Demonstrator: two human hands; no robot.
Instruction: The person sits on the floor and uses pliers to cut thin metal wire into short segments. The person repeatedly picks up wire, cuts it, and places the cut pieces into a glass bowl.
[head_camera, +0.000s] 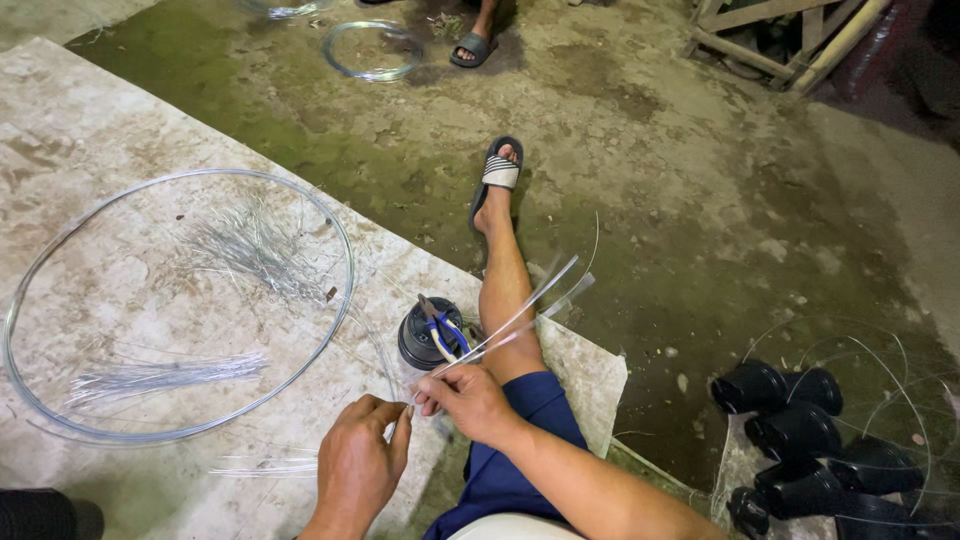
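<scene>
Both hands are down low over the slab's edge, close together, working one bundle of thin wires (520, 318). The left hand (358, 462) is curled, fingertips pinched on the near end of the wires right by the right hand's thumb. The right hand (468, 398) is closed round the same bundle, fingers wrapped over it, and the wires shoot up and away to the right from that grip, fanning out blurred over the person's bare leg (505, 290). That leg stretches out across the green-stained ground, a striped sandal (497, 172) on the foot, blue shorts (520, 440) at the knee. Just beyond the hands, touching the leg's left side, stands a black cap (425, 340) with pliers (445, 330) lying across its top, blue and yellow handles pointing toward the hands. On the pale concrete slab (90, 140) to the left lies a big wire hoop (180, 300), and inside it two loose heaps of cut wire: one heap (255, 245) near the top, one flatter sheaf (165, 375) lower down. A few more strands (265, 465) lie just left of the left hand. Far right, a cluster of black fittings (800, 440) sits on the ground with curls of wire over them. At the top, another person's sandalled foot (472, 45) stands beside a small wire coil (375, 50).
</scene>
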